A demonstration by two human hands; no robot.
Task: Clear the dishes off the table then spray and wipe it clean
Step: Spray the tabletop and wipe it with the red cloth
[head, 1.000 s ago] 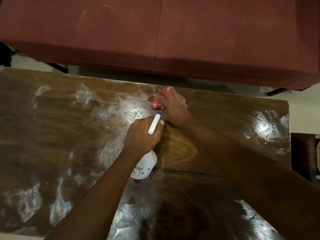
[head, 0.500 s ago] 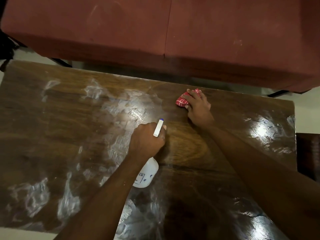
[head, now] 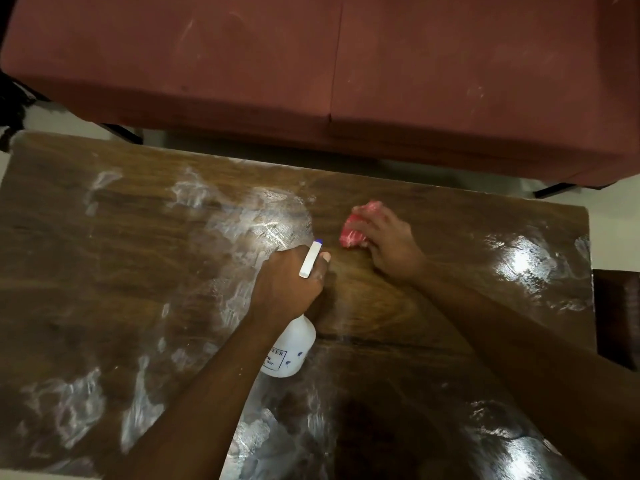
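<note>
A dark wooden table (head: 104, 271) fills the view, streaked with wet white smears. My left hand (head: 287, 282) grips the head of a white spray bottle (head: 289, 351) with a blue-tipped nozzle, held over the table's middle. Just right of it, my right hand (head: 391, 244) presses a crumpled red cloth (head: 356, 228) flat against the wood near the far edge. The cloth is partly hidden under my fingers. No dishes are visible on the table.
A dark red sofa (head: 311, 64) stands just beyond the table's far edge, with a narrow strip of pale floor (head: 450, 171) between them. A dark piece of furniture (head: 620, 313) sits off the table's right edge.
My right hand slid the red cloth right and then back a little toward me and left. My left hand with the bottle stayed nearly still.
</note>
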